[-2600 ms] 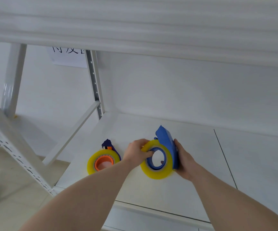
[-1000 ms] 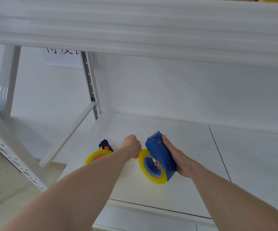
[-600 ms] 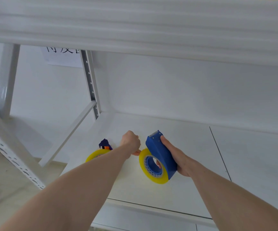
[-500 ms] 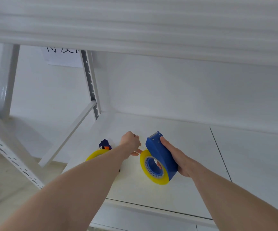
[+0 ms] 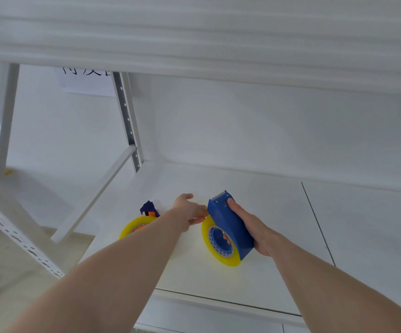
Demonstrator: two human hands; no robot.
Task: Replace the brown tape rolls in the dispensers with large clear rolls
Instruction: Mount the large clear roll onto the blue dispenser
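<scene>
Head camera looks down onto a white shelf (image 5: pixel 278 212) under a pale upper board. Right of centre in the frame, the right hand (image 5: pixel 252 227) grips a blue tape dispenser (image 5: pixel 230 224) from its far side, thumb pressed near the serrated blade at its top. A large clear roll (image 5: pixel 218 251), yellowish in tint, sits on the dispenser's blue hub, its lower edge at the shelf surface. Just left of it, the left hand (image 5: pixel 190 210) hovers with fingers loosely spread, its fingertips close to the roll's upper edge; whether it pinches a tape end cannot be told. Further left, partly hidden behind the left forearm, a second dispenser (image 5: pixel 149 209) lies on the shelf with its own yellowish roll (image 5: pixel 132 227) around an orange core. Upper left of the frame shows a perforated metal upright (image 5: pixel 127 123) and a paper sign (image 5: pixel 86 82).
</scene>
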